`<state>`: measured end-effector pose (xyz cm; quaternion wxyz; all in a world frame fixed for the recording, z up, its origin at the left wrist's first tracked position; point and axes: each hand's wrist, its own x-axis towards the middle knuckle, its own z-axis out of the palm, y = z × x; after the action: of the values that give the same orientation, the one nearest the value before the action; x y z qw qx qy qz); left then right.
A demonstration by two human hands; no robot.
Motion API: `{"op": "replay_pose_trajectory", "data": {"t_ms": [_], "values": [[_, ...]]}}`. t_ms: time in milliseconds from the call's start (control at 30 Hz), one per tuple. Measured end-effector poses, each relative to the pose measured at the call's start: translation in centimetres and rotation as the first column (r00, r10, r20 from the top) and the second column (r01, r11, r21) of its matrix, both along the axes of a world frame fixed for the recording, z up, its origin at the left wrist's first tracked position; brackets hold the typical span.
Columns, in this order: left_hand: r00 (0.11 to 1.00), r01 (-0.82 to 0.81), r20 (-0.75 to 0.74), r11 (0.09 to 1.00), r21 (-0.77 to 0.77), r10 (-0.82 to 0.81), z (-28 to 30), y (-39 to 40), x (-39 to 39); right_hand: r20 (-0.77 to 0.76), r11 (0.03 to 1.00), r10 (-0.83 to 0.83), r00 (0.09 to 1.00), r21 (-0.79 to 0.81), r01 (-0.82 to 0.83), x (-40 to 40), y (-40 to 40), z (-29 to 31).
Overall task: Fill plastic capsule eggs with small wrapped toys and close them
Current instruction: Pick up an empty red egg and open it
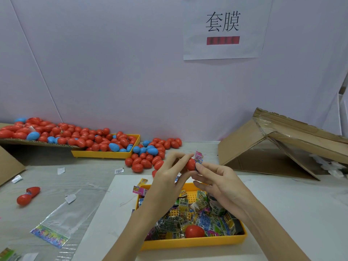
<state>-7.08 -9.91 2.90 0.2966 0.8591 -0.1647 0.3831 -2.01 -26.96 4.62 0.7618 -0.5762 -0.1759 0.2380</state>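
At the far left an open red egg [28, 196] lies on the table [293, 208], its 2 halves joined, with clear plastic bags [56, 221] beside it toward the near edge. Behind, a heap of red and blue eggs [62, 133] spills off a cardboard flap into a yellow tray [105, 154] against the wall and on over the table top to its right. In the middle the left hand [169, 176] is raised above the near yellow tray [194, 242], fingers curled, pinching a red capsule egg [191, 164] between thumb and fingertips. A pink wrapped toy [199, 156] sticks out of the top of that egg. The right hand [218, 182] meets it from the other side, thumb and forefinger closed on the egg's right edge, remaining fingers loosely spread. Below the hands, the near tray holds a jumble of small wrapped toys [188, 219] and 1 red egg half [194, 231]. To the right a cardboard box [267, 147] lies tipped on its side, and a paper sign [223, 29] hangs on the wall above.
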Motion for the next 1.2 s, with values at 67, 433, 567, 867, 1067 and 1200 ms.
{"op": "replay_pose_trajectory", "data": {"t_ms": [67, 433, 567, 867, 1067, 1200], "values": [[1.000, -0.009, -0.029, 0.999, 0.038, 0.010, 0.1, -0.1, -0.1, -0.085, 0.999, 0.023, 0.996, 0.035, -0.020, 0.2, 0.0, 0.0], [0.997, 0.050, -0.066, 0.998, 0.032, -0.048, 0.5, 0.0, -0.2, -0.437, 0.954, 0.235, 0.868, 0.274, -0.121, 0.0, 0.2, 0.0], [0.992, 0.105, -0.070, 0.993, -0.060, -0.109, 0.6, 0.0, -0.3, -0.450, 0.956, 0.246, 0.859, 0.257, -0.139, 0.0, 0.1, -0.1], [0.994, 0.108, 0.004, 0.993, 0.044, -0.108, 0.4, 1.0, -0.2, -0.511, 0.930, 0.344, 0.788, 0.302, -0.210, -0.2, 0.1, -0.1], [0.994, 0.112, -0.009, 0.992, 0.058, -0.112, -0.2, 1.2, 0.1, -0.525, 0.949, 0.275, 0.805, 0.285, -0.139, -0.5, 0.6, 0.0], [0.987, 0.143, -0.064, 0.986, -0.089, -0.149, -0.1, 0.5, 0.0, -0.507, 0.955, 0.231, 0.830, 0.280, -0.095, -0.4, 0.5, 0.1]]}}
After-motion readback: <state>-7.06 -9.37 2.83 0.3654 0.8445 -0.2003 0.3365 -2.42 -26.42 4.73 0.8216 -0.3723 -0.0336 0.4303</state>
